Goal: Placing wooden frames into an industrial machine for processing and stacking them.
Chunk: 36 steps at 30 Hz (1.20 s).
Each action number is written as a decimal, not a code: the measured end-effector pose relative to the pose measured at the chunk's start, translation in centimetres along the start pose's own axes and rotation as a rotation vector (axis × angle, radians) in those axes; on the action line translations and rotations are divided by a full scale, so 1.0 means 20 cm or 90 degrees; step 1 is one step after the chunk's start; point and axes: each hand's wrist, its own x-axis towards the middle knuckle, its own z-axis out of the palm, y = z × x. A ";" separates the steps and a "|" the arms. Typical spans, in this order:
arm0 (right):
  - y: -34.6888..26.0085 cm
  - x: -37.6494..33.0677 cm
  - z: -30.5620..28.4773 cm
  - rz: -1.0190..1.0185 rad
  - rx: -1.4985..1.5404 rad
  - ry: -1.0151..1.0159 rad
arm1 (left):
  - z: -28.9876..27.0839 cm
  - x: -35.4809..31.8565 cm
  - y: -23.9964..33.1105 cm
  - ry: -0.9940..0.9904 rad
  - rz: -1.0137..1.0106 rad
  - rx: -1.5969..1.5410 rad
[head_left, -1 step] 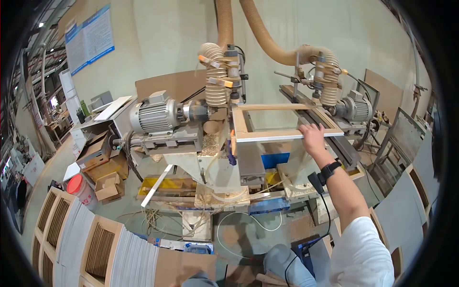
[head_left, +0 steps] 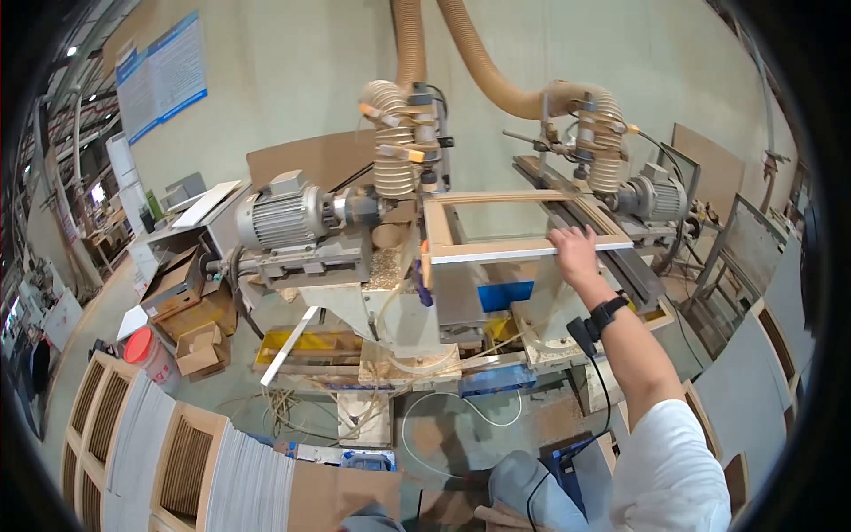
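Note:
A rectangular wooden frame [head_left: 492, 249] with a pale front edge and an open middle lies flat across a two-headed woodworking machine. My right hand [head_left: 576, 254] is at its near rail, right of the middle, fingers curled over the wood; the thumb is hidden. A dark band with a black cabled device [head_left: 585, 337] is round my right wrist. The frame's left end sits beside the left machine head [head_left: 424, 133], and its right end rests over a dark metal rail [head_left: 634, 279]. My left hand is out of view.
Electric motors [head_left: 282, 215] flank the machine, with ribbed dust hoses [head_left: 410, 44] above. Stacked frames [head_left: 191, 443] stand at lower left, more panels [head_left: 736, 381] at right. A red-lidded bucket [head_left: 152, 355], cardboard boxes [head_left: 202, 348] and loose hoses [head_left: 284, 408] lie on the floor.
The whole view has shifted slightly, so the machine and frame appear a little further left. My right hand keeps its place on the frame.

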 end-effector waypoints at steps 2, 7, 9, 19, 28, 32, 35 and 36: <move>-0.01 0.02 0.02 -0.014 0.028 -0.011 | 0.14 0.00 -0.01 -0.070 0.197 0.102; -0.15 -0.13 -0.09 -0.089 0.197 0.143 | 0.37 0.05 -0.03 -0.182 0.256 0.214; -0.18 -0.39 -0.22 -0.170 0.362 0.168 | 0.37 0.05 -0.03 -0.199 0.198 0.267; 0.66 -2.80 -0.30 0.645 -0.033 -0.438 | 0.41 0.05 -0.34 -0.138 0.233 0.253; 0.77 -2.93 -0.35 0.734 0.159 -0.544 | 0.50 0.07 -0.32 -0.148 0.189 0.215; 0.88 -2.75 -0.55 0.726 0.097 -0.479 | 0.68 0.15 0.28 -0.290 0.129 0.222; 0.98 -2.49 -0.71 0.741 0.228 -0.289 | 0.91 0.28 0.95 -0.194 0.575 0.211; 1.01 -2.45 -0.74 0.701 0.285 -0.197 | 0.98 0.30 1.18 -0.207 0.591 0.177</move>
